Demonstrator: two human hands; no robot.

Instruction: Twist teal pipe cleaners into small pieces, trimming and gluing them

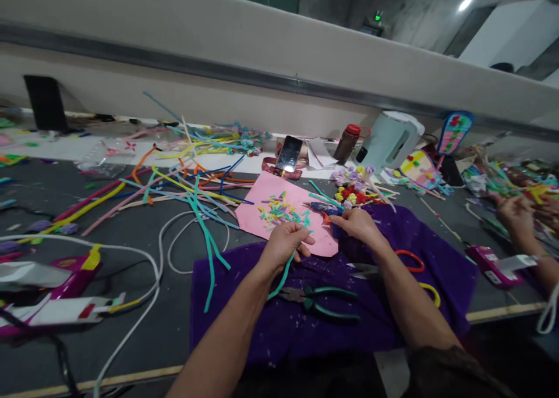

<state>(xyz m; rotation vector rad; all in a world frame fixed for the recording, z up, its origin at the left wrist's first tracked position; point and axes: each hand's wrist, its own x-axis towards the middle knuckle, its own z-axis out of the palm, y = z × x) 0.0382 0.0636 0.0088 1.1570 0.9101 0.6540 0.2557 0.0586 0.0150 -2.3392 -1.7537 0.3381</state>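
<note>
My left hand (286, 244), fingers pinched, holds a teal pipe cleaner (286, 276) that trails down toward the purple cloth (244, 322). Just to its right, my right hand (360, 226) is closed around a blue and orange tool (324, 209) with a pointed tip; its exact kind is partly hidden by the fingers. Beneath both hands lies a pink sheet (253, 203) scattered with short cut pipe cleaner pieces (279, 212). Green-handled pliers (321, 302) rest on the cloth below my left hand. Scissors (410, 261) with red and yellow handles lie partly under my right forearm.
Long pipe cleaners (201, 182) sprawl at the left, near a white cable (159, 258) and a pink-and-white device (56, 296). A phone (289, 153), bottle (348, 144) and kettle (391, 139) stand behind. At right, another person's hand (517, 217) is above the table.
</note>
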